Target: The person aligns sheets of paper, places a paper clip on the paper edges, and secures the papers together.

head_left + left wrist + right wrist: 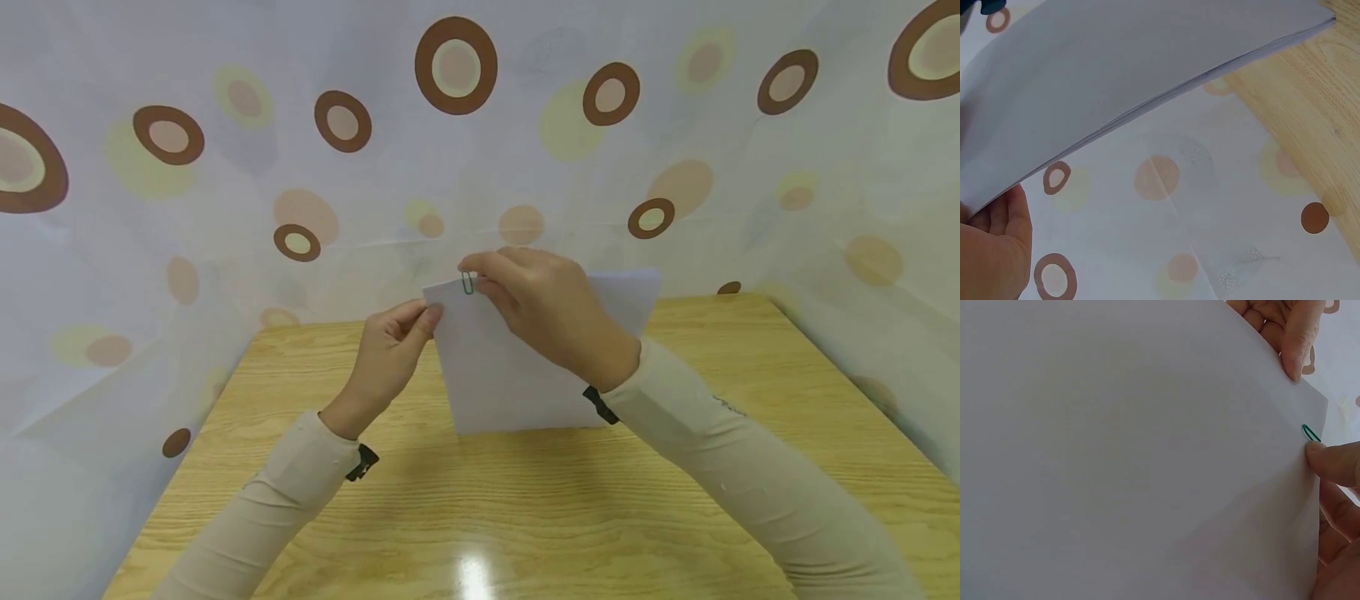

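A stack of white paper sheets (517, 367) is held up on edge over the table, its layered side showing in the left wrist view. My left hand (390, 354) pinches the stack near its upper left corner, thumb in front and fingers behind. On the top edge, close to that corner, sits a green paper clip (467, 283). My right hand (551, 308) pinches at the clip, index fingertip at its top and thumb (1325, 461) against the paper beside it. Its other fingers go behind the sheets, partly hidden.
The wooden table (420, 508) lies under the paper, with its lower edge near the surface. A pale cloth (375, 183) with brown, yellow and peach circles rises behind and on both sides. Each wrist wears a dark strap (362, 462).
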Available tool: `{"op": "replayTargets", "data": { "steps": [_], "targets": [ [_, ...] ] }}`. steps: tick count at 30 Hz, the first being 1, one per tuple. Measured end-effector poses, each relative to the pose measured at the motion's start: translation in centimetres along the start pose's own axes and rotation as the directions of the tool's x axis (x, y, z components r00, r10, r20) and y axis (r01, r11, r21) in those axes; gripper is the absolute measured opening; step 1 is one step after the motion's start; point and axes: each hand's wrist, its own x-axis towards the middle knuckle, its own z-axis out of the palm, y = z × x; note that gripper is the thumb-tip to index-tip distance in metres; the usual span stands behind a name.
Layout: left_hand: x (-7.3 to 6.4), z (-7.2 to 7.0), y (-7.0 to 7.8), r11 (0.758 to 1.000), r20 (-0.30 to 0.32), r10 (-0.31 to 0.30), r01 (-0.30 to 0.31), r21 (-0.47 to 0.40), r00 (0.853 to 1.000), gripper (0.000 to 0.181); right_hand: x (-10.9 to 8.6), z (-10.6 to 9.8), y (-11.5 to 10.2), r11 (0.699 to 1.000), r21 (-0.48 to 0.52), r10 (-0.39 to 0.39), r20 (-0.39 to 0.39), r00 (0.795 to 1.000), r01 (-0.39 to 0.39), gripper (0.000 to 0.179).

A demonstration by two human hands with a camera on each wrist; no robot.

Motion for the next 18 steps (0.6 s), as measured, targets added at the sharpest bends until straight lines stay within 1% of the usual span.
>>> {"op": "replayTargets", "data": {
  "steps": [10,18],
  "targets": [
    [-0.04,0.18,-0.47,0.999,-0.003,0.03,-0.031,-0.013,1.0,0.025,-0.17,0.05,-0.06,1.0,-0.001,-0.008,-0.024,1.0,0.008,0.015],
    [-0.03,0.15,-0.59,0.998,-0.002,0.059,-0.059,-0.033,0.998,0.024,-0.19,0.16,0.02,1.0,0.019,-0.011,-0.035,0.999,0.011,0.012]
  ]
}}
